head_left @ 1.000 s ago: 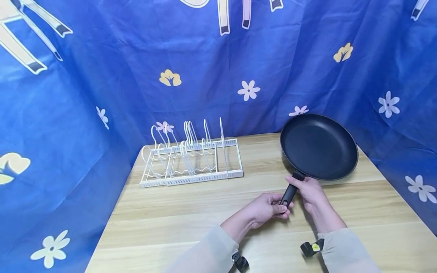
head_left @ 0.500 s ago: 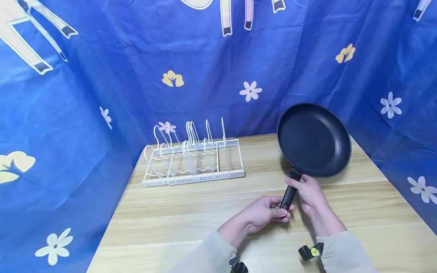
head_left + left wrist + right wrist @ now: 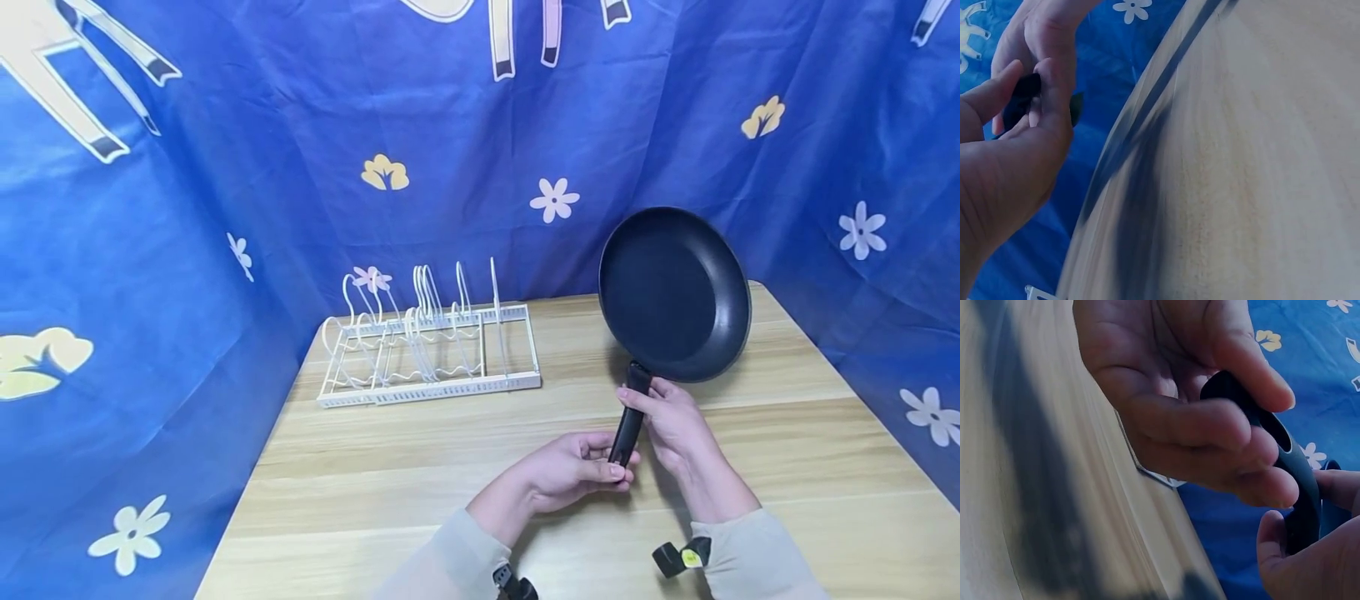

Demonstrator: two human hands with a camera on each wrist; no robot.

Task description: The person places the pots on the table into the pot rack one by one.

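Observation:
A black frying pan (image 3: 667, 292) is held up over the right side of the table, its inside facing me and its handle slanting down toward me. My right hand (image 3: 675, 425) grips the handle (image 3: 1300, 469) near the pan body, thumb across the top. Lower down, my left hand (image 3: 566, 471) pinches the handle's end between thumb and fingers. In the right wrist view the left hand (image 3: 1172, 406) shows close up, fingers curled under the handle tip. The left wrist view has both hands at the upper left, with only a dark piece of handle visible between the fingers.
A white wire rack (image 3: 450, 387) with upright loops stands at the back left of the wooden table (image 3: 420, 467). Blue patterned cloth (image 3: 465, 167) hangs behind and along both sides. Dark shadows fall on the wood in both wrist views.
The pan has tilted more upright and shifted left, its rim rising against the cloth. Both hands keep their hold and have moved slightly left with the handle.

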